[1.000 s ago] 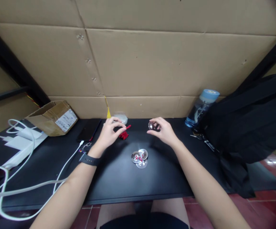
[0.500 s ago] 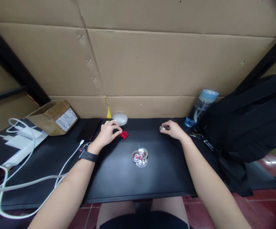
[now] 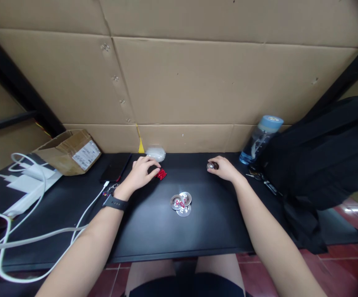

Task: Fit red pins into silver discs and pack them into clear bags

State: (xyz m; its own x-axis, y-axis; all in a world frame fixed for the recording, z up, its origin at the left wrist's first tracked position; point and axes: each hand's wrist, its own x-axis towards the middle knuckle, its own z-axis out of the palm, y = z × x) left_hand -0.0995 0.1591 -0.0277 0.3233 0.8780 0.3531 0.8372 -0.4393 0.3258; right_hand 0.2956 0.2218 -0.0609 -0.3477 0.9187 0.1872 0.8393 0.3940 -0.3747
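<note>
My left hand [image 3: 144,170] rests over the left side of a small pile of red pieces [image 3: 161,174], thumb touching or just above it; whether the fingers pinch a piece is too small to tell. On the right, the fingers and thumb of my right hand [image 3: 220,168] are closed round a small stack of shiny metal discs [image 3: 212,165] at the table top. Between the hands and nearer to me, three round metal discs [image 3: 176,202] lie overlapping, with small red rings on them.
Behind the red pile lies a clear plastic bag [image 3: 156,154]. At left are a cardboard box [image 3: 74,152], a phone [image 3: 113,167], and white cables [image 3: 44,237] with a power strip [image 3: 32,194]. A blue-lidded bottle [image 3: 259,140], keys [image 3: 256,176] and a black backpack [image 3: 318,156] stand right.
My left hand has shifted slightly right, its thumb now covering more of the red pile. My right hand has barely moved, still round the metal discs.
</note>
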